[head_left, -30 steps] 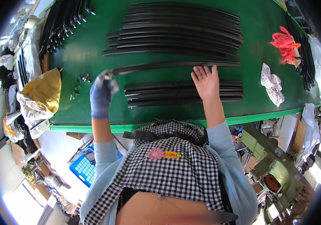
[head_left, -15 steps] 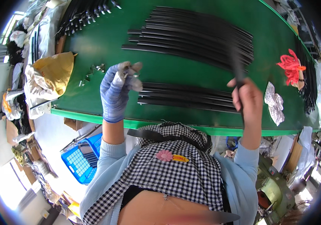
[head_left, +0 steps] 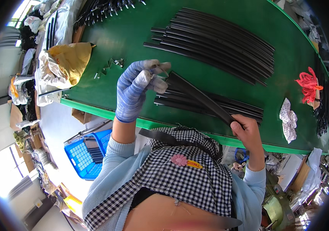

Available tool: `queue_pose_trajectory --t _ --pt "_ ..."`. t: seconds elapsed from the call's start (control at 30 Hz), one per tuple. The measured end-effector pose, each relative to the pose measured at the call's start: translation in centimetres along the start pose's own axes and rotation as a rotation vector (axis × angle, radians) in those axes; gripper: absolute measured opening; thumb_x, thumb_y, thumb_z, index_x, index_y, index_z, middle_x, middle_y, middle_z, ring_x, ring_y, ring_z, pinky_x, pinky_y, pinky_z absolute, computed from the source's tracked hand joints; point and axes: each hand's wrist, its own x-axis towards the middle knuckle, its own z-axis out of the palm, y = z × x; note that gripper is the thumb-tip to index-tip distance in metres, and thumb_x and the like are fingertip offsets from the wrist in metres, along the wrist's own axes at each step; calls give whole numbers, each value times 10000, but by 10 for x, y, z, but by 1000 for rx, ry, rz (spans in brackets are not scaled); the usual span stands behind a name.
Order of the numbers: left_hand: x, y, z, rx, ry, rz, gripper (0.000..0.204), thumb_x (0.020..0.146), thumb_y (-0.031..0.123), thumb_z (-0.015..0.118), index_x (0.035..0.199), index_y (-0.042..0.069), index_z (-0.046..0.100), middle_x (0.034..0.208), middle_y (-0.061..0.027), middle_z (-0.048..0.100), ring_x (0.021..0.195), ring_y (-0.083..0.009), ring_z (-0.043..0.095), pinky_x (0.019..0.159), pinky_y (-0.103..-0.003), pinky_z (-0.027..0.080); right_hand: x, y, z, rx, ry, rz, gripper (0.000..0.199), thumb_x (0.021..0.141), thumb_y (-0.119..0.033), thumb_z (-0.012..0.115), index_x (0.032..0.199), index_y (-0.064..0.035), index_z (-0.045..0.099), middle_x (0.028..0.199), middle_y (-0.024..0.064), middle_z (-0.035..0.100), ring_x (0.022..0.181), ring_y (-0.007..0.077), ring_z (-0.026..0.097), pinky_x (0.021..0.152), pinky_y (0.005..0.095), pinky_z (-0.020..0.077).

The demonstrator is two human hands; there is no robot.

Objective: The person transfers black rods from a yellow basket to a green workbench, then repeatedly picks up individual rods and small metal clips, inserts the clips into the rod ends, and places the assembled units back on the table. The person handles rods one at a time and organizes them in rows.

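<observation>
A blue-and-white knitted glove covers my left hand (head_left: 130, 92), its fingers pinching a small shiny metal clip (head_left: 153, 76). My bare right hand (head_left: 249, 133) grips one end of a flat black strip (head_left: 203, 98), which slants up to the left. The strip's other end lies close to the clip; whether they touch I cannot tell. Beneath that strip, several more black strips (head_left: 172, 101) lie side by side near the table's front edge. Farther back lies a larger layer of black strips (head_left: 214, 42). A few loose metal clips (head_left: 112, 66) rest left of my gloved hand.
The green table (head_left: 126, 34) carries black strips with metal ends (head_left: 106, 9) at the back left, and a yellow-and-white bag (head_left: 70, 63) at its left edge. On the right lie a crumpled patterned cloth (head_left: 288, 121) and red ties (head_left: 308, 86). Below stands a blue basket (head_left: 78, 156).
My right hand has come down and swung the black strip from upright to slanting, its far end now by my left fingers. My left hand keeps its pinch; the whole view has shifted slightly.
</observation>
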Motion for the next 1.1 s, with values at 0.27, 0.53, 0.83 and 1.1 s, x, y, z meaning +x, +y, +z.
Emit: queue_pose_trajectory --t 0.27,0.53,0.83,1.1 --pt "-2 -2 -11 11 -255 -110 512 918 363 702 1213 -45 606 1023 -266 679 718 -241 714 622 -333 612 -1 8 0 -55 -52 -108 475 921 -401 704 1102 38 698 827 80 688 703 120 609 630 263 475" --pt "-2 -16 1 -427 -480 -378 619 941 422 660 1223 -121 564 701 -149 593 557 -201 614 509 -408 602 -3 15 0 32 -127 -125 473 935 -403 683 1110 36 697 834 76 694 703 115 601 623 261 463" --pt "-17 -17 10 -533 -310 -630 489 978 306 586 1233 -110 562 732 -137 605 642 -250 649 594 -437 621 -9 36 4 118 -159 14 483 955 -415 670 1145 29 696 715 20 600 636 72 527 561 246 420" --pt "-15 -22 -7 -432 -447 -668 449 910 193 576 1243 -109 559 825 -137 632 688 -237 649 640 -423 621 -9 41 6 41 -161 -48 476 956 -413 669 1142 24 702 712 14 596 634 68 520 557 238 414"
